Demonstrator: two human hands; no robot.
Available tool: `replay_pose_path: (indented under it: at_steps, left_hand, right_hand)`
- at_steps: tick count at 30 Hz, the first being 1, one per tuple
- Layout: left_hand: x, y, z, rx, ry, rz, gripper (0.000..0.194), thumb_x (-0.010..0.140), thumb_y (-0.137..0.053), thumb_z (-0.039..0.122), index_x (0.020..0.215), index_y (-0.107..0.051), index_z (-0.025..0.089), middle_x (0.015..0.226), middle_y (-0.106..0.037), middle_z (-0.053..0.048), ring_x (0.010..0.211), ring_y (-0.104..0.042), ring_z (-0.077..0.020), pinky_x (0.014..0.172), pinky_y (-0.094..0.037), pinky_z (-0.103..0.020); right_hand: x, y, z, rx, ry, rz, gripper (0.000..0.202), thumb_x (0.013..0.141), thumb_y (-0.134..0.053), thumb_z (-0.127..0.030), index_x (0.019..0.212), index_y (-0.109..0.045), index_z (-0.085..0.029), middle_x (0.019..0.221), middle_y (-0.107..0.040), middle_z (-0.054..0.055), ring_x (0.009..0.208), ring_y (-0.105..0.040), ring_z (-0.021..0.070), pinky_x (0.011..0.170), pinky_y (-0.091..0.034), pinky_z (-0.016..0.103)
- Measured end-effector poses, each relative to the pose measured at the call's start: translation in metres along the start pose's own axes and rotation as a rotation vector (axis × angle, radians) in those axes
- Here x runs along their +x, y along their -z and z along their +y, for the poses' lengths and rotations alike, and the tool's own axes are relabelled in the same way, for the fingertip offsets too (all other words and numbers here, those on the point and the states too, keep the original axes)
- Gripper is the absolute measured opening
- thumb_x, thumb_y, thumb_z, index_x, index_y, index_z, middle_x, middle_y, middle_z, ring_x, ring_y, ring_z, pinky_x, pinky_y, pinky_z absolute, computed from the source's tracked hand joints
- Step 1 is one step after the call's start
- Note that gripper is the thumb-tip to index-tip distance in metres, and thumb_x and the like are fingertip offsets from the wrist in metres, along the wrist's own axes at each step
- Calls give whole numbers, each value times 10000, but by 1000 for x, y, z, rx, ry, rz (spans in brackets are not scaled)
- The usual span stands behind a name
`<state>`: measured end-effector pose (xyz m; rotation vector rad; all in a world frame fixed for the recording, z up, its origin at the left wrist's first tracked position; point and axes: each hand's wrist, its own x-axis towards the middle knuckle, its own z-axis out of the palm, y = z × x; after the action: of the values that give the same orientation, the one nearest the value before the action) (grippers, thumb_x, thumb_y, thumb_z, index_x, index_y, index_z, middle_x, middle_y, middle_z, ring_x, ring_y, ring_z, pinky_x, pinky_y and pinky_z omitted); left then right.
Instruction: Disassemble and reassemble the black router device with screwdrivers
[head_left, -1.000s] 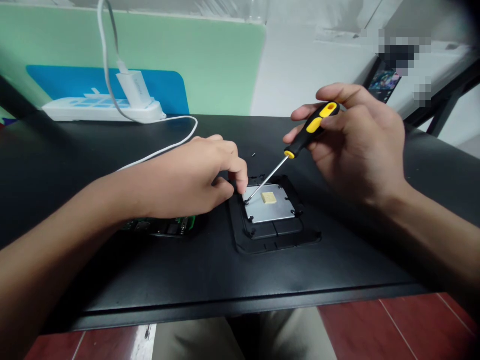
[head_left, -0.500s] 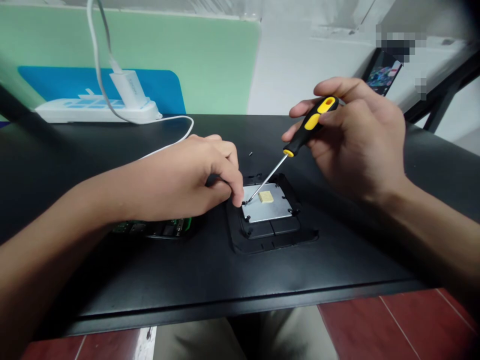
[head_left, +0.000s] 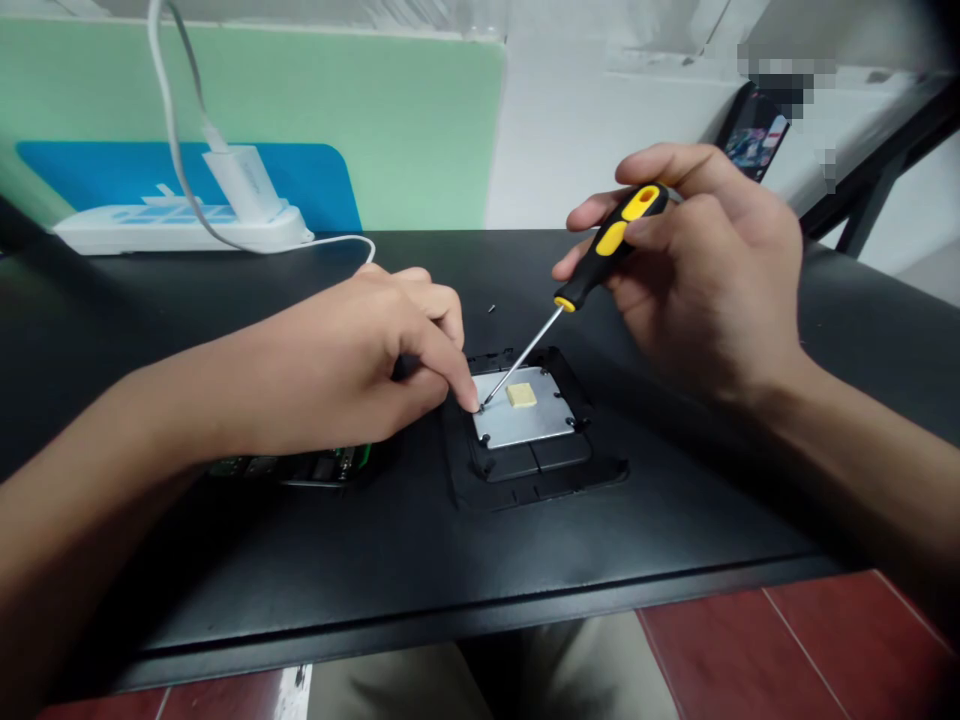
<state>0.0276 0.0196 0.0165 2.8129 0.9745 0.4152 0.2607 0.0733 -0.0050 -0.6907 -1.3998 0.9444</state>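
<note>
Your screwdriver (head_left: 582, 285) slants down to the silver plate (head_left: 517, 425)'s left side.
Your right hand (head_left: 720, 260) curls its grip around the handle, up and right of the plate. Your left hand (head_left: 367, 345), nearer the tip, bends its fingers; I can't tell if they pinch anything.

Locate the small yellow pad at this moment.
In the head view, slightly right of centre, the small yellow pad lies on the silver plate, just right of the tip of the screwdriver.
</note>
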Motion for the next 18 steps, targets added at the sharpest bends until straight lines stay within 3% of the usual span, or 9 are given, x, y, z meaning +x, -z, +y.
replay_pose_path:
  at_steps: [6,18]
  left_hand:
    - [-1,2,5,17,-6,-10,345,913,-500,186,894,-807,342,870,-713,27,853,-598,-185,937,-395,-371]
    - [-2,2,5,-26,9,-32,329,878,-537,153,835,-801,345,818,-711,48,803,-599,-170,855,-389,-372]
  right_hand:
    - [-2,0,-4,19,46,-9,305,729,-479,-5,881,-630,-223,772,-718,-19,590,-712,172,625,-590,353]
    - [-6,4,-4,-31,140,-78,284,799,-557,-5,951,-643,-230,837,-717,-30,632,-738,163,652,-610,332]
